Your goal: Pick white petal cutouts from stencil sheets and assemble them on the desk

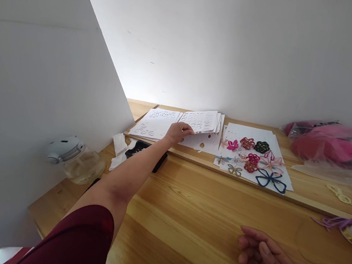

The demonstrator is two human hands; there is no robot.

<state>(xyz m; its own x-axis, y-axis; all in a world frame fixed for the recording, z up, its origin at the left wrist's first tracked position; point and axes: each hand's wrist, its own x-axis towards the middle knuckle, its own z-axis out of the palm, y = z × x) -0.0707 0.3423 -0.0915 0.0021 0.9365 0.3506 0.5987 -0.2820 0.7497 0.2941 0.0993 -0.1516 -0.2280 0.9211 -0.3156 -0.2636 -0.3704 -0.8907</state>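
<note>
My left hand [179, 133] reaches to the back of the table and pinches the lower edge of a small stack of patterned white sheets [199, 120]. Larger white sheets with leaf and petal outlines [159, 125] lie to its left, and a sheet with small holes [208, 144] lies beneath. My right hand [270, 263] is at the lower right above the wood, fingers loosely curled and apart, holding nothing. Between the hands and farther back, several colourful flower and butterfly pieces [251, 162] rest on white paper [279, 146].
A clear jar with a grey lid [84, 165] stands at the left wall. Beside my left forearm are a black tray [160, 163] and white tissues [119, 144]. Plastic-bagged pink material [327, 141] and purple cord [334, 222] lie at right. A raised ledge [192, 159] crosses the table.
</note>
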